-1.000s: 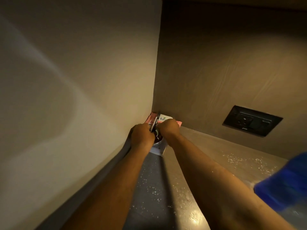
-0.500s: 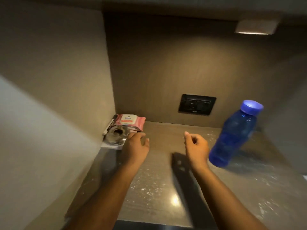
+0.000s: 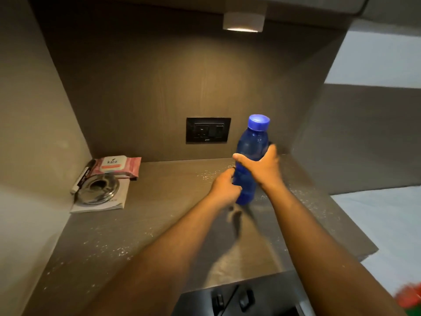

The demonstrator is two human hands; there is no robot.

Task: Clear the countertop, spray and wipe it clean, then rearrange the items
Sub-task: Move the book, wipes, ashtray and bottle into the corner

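Note:
A blue plastic bottle (image 3: 250, 147) with a blue cap stands near the back right of the brown countertop (image 3: 164, 215). My right hand (image 3: 262, 165) is wrapped around its middle. My left hand (image 3: 225, 187) grips its lower part from the left. In the back left corner lie a pink pack of wet wipes (image 3: 118, 166), a round steel lid (image 3: 99, 188) on a white booklet (image 3: 114, 202), and a marker pen (image 3: 83, 175) along the side wall. White specks are scattered over the countertop.
A black wall socket (image 3: 208, 130) sits on the back panel, left of the bottle. An under-cabinet light (image 3: 242, 21) glows above. Side walls close in the counter at left and right. A dark drawer front (image 3: 239, 299) lies below the front edge.
Both hands left the items in the back left corner and moved right to the blue bottle, taking hold of it. The view swung right and back.

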